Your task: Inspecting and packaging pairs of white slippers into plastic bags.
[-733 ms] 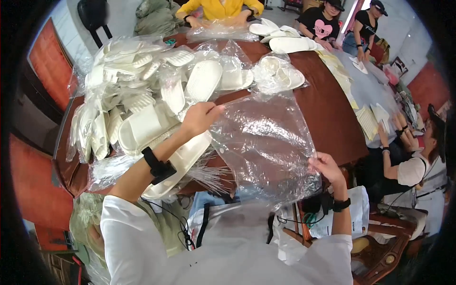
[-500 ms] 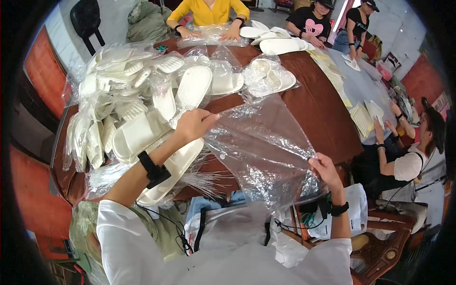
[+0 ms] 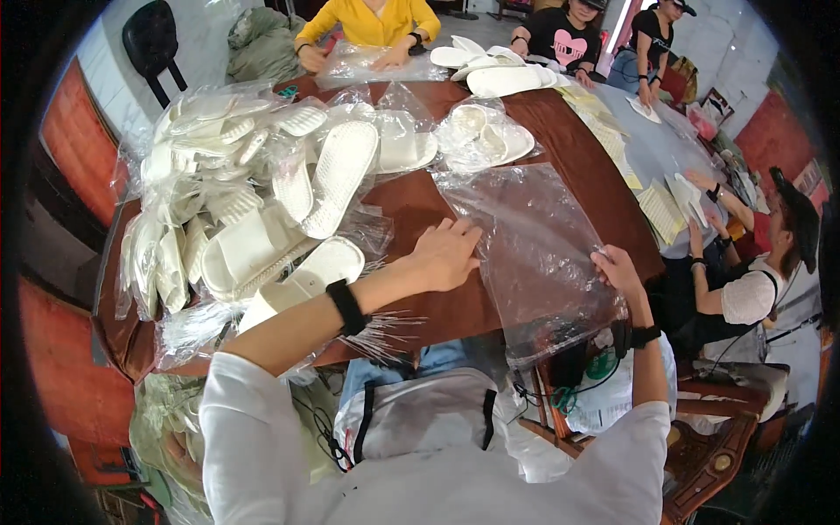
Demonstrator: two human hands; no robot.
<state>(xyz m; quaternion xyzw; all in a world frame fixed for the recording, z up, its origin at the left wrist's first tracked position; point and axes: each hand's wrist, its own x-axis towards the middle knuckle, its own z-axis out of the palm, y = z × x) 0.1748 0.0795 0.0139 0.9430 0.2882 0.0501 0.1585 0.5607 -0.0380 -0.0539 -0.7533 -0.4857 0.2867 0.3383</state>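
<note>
A large clear plastic bag is spread between my two hands, over the brown tabletop and past its near edge. My right hand pinches the bag's right edge. At its left edge my left hand has its fingers curled against the film; the fingertips are partly hidden. Left of that hand lie two white slippers, one with a broad strap and another partly behind my left forearm. A bare white slipper sole rests beyond them.
Bagged white slippers are heaped at the left, with another bagged pair farther back. Thin clear strips lie at the near table edge. A person in yellow handles plastic across the table; several people work at the grey table.
My left hand has moved right and nearer along the bag's edge, and my right hand slightly right and up. The bag has shifted right and lies flatter.
</note>
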